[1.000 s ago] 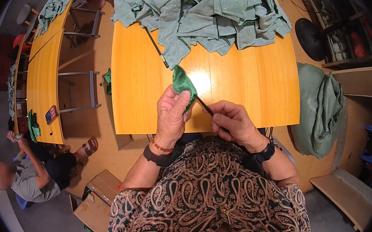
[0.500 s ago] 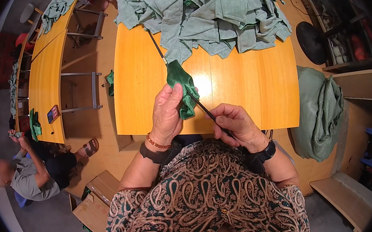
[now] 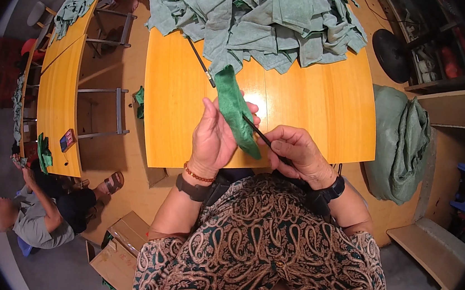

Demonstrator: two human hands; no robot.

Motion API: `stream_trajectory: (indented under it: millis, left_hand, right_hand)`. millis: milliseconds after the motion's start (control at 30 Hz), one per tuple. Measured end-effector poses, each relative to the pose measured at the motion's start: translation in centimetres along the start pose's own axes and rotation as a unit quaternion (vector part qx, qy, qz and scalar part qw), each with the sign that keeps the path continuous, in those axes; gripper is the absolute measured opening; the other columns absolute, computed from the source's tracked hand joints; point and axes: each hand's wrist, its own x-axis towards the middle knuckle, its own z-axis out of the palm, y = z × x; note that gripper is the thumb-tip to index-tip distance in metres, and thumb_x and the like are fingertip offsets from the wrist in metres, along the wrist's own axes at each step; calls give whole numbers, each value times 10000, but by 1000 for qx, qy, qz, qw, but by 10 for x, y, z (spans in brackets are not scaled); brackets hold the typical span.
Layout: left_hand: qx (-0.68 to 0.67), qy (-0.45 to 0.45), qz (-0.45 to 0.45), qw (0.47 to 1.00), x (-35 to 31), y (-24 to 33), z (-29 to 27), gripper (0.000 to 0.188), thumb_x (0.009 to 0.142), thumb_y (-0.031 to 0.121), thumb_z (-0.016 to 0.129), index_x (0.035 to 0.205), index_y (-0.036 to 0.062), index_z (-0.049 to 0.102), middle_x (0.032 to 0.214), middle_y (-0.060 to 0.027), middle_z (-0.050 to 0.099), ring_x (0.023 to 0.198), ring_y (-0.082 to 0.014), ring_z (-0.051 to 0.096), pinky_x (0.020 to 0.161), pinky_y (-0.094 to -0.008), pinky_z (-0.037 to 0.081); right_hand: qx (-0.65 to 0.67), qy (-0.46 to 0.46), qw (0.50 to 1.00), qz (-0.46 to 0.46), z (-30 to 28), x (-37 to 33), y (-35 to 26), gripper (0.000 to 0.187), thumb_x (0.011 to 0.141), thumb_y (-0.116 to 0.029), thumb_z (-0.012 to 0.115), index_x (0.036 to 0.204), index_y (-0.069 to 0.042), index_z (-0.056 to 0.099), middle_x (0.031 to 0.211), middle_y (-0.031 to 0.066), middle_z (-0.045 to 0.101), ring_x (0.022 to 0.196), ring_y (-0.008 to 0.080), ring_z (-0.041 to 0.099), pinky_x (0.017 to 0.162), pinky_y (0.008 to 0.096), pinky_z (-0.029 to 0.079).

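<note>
Green cloth (image 3: 233,103) across loosely spread left hand (image 3: 211,142)

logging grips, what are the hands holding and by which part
Right hand: a black rod, by its lower part. Left hand: open, green cloth lying across it.

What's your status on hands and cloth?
Left hand open, green cloth lying across it. Right hand pinching black stick, stick meeting the cloth. Second stick and cloth pile beyond, clear of both hands.
</note>
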Motion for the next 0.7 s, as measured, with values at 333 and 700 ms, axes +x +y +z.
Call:
stream_trajectory:
  millis: [333,700]
  left_hand:
    - [-96,19,-5,995,15,-18,-19,359,1032,323,482,1245,39,535,1080,-91,626,919,-201,613,823,-362,516]
    - [-62,45,-9,997,10,-5,13,299,1004,207,564,1249,35,556,1092,-59,660,975,-170,648,845,-316,548]
  right_hand:
    - [-20,65,997,-22,-1,3,5,176,996,-135,529,1093,-21,620,718,48,628,398,54,431,348,185,298]
    - [-58,89,992,-68,-1,9,9,157,1006,-121,520,1096,-27,608,731,41,622,429,58,459,369,188,333]
